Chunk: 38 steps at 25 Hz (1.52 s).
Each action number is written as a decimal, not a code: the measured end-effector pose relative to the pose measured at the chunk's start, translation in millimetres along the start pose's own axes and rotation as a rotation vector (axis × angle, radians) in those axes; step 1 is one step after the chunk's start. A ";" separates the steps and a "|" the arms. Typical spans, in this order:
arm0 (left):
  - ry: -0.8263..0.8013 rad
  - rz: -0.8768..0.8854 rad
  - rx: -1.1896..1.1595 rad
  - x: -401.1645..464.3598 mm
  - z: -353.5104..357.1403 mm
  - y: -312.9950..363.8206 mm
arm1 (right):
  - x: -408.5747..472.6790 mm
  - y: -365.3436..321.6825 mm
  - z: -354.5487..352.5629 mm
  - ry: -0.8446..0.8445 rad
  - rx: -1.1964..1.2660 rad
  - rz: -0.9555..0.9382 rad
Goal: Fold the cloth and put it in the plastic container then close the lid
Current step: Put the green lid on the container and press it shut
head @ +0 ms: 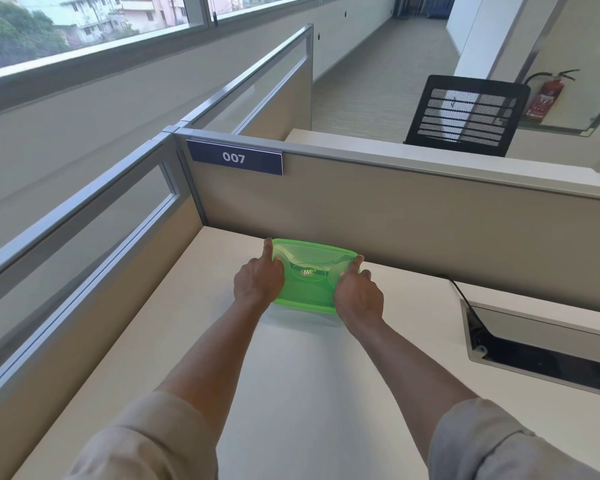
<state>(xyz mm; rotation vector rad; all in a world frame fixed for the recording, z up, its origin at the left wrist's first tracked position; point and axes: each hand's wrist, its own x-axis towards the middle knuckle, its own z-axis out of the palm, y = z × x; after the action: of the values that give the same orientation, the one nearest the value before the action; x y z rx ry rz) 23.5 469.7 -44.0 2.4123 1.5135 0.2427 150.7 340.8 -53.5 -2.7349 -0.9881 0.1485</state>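
Observation:
A clear plastic container with a translucent green lid (310,271) sits on the white desk (291,375), close to the beige partition. My left hand (258,278) grips the lid's left edge, index finger stretched along the far left corner. My right hand (357,294) grips its right edge, index finger lying along the rim. The lid lies flat on the container. The cloth is not visible; the green lid and my hands hide the inside.
The beige partition (395,216) with a "007" sign (234,157) stands right behind the container. An open cable hatch (534,341) with a black cable lies at the right of the desk. A glass-topped side partition (84,244) runs along the left.

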 end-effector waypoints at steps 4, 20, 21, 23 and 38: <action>0.037 -0.107 -0.153 20.9 7.3 10.4 | -1.2 -1.0 1.7 -0.011 0.010 -0.002; -0.075 -0.016 -0.211 79.0 15.4 -5.2 | 2.8 1.9 4.7 0.004 0.010 -0.012; -0.078 -0.007 -0.194 80.3 15.0 -5.7 | 2.9 2.1 5.0 0.005 0.007 -0.012; -0.072 0.001 -0.180 81.7 15.5 -6.7 | 3.2 2.4 4.9 0.015 -0.006 -0.016; 0.144 0.029 -0.157 32.3 9.9 5.8 | 3.1 2.6 4.2 -0.003 0.058 -0.010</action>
<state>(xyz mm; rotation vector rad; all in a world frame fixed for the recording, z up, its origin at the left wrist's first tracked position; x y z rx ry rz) 45.4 494.9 -51.8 2.3369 1.4596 0.5311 154.0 341.6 -58.3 -2.6776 -0.9825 0.1775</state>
